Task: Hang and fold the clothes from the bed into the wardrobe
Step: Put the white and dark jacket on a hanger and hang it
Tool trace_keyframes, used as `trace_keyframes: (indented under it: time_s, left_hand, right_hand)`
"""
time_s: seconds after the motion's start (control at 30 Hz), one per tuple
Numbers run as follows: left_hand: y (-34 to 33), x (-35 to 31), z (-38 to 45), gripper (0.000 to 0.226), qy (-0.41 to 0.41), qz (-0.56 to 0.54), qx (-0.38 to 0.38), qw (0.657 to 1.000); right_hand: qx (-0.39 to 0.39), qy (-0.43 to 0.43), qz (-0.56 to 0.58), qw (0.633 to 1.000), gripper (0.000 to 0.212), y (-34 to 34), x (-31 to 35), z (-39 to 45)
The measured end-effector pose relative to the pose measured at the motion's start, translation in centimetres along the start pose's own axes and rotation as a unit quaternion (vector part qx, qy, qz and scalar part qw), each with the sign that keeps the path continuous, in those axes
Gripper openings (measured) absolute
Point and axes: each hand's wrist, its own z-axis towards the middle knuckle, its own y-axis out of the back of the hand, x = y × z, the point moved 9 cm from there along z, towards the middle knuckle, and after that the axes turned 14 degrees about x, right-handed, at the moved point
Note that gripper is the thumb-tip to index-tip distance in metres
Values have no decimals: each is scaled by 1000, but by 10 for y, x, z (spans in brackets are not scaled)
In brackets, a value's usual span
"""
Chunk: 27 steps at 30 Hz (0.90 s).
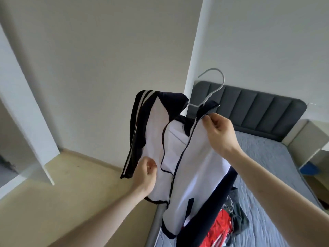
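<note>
A white track jacket [197, 161] with navy sleeves, collar and zipper hangs on a grey hanger [216, 84], held up in the air over the bed's left edge. The zipper is open down to about the middle. My right hand [219, 132] pinches the right front edge by the zipper, just below the collar. Lower down, my left hand [145, 173] holds the left front panel beside the striped navy sleeve. A heap of clothes [224, 227], red and dark grey, lies on the bed below the jacket.
The bed [267, 175] with a blue-grey cover and a dark padded headboard [258, 111] fills the right side. A pale nightstand [313, 148] stands at the far right. White wardrobe panels [30, 97] rise at the left over beige floor [74, 202].
</note>
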Motion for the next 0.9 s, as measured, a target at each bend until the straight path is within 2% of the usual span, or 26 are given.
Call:
trace_keyframes:
  time_s: [0.07, 0.1, 0.2, 0.27, 0.47, 0.6, 0.7, 0.77, 0.9]
  left_hand:
    - [-35, 59, -4, 12, 130, -14, 105, 986]
    - [-51, 74, -6, 15, 164, -15, 155, 974]
    - [-87, 82, -3, 31, 193, -81, 229, 951]
    - [-97, 73, 3, 34, 193, -131, 228, 945]
    - [-118, 55, 11, 28, 198, -186, 213, 939]
    - [-128, 56, 10, 8, 181, -184, 195, 946]
    - [-135, 56, 4, 21, 171, -156, 198, 952]
    - [-141, 55, 2, 22, 176, -144, 213, 950]
    - [-145, 56, -1, 30, 191, -138, 229, 945]
  right_hand:
    - [3, -1, -2, 1000, 42, -2, 2, -1]
    - [6, -1, -4, 1000, 42, -3, 3, -1]
    - [13, 3, -8, 1000, 42, -8, 6, -2]
    - [16, 4, -10, 1000, 42, -11, 10, -2]
    - [-5, -12, -7, 1000, 41, -9, 15, -3]
    - [-42, -31, 48, 997, 11, -1, 12, -6]
    - [-48, -38, 74, 995, 21, 1, 7, -10]
    - [-46, -41, 77, 995, 25, 1, 5, -12]
    - [-49, -36, 84, 995, 25, 4, 4, -16]
